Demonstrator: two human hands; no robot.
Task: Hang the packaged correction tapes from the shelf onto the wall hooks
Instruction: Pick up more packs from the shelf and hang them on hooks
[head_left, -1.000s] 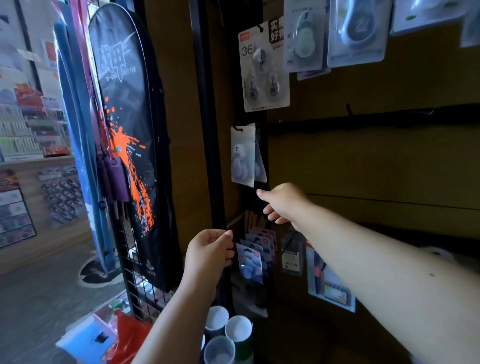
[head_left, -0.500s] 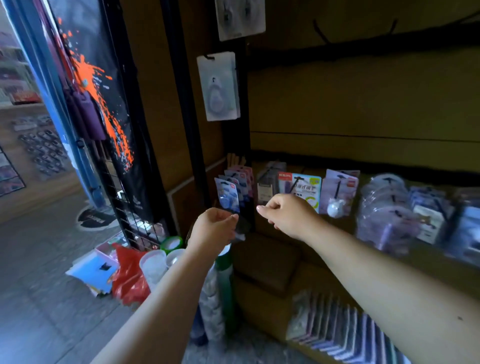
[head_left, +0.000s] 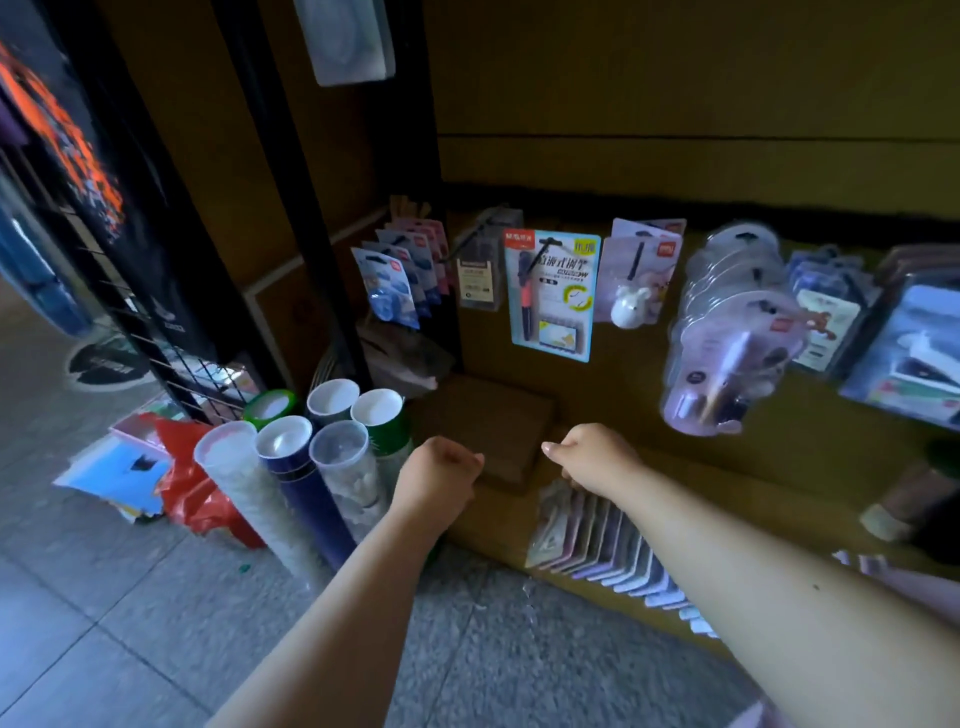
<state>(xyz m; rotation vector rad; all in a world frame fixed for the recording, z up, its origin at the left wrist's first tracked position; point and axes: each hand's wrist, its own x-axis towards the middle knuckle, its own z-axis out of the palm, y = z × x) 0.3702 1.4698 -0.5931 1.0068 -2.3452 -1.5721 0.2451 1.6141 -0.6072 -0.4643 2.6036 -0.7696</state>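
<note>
A row of packaged correction tapes (head_left: 597, 540) stands on edge on the low shelf (head_left: 779, 467) at the bottom right. My right hand (head_left: 592, 457) hovers just over the front of that row with fingers curled; nothing shows in its grip, and I cannot tell whether it touches the front pack. My left hand (head_left: 441, 478) is a little to the left, curled into a loose fist and holding nothing. On the wall hooks above hang blue packs (head_left: 387, 291), a pen pack (head_left: 553, 293) and clear round blister packs (head_left: 727, 332).
Several upright tubes with white caps (head_left: 291, 467) stand on the floor left of my left hand, beside a red bag (head_left: 192, 493). A flat cardboard box (head_left: 488, 421) lies between my hands and the wall. A black wire rack (head_left: 156, 338) is at the far left.
The view has tilted down from the upper hooks to the low shelf. Both hands have dropped from the hanging packs to the row of packs below.
</note>
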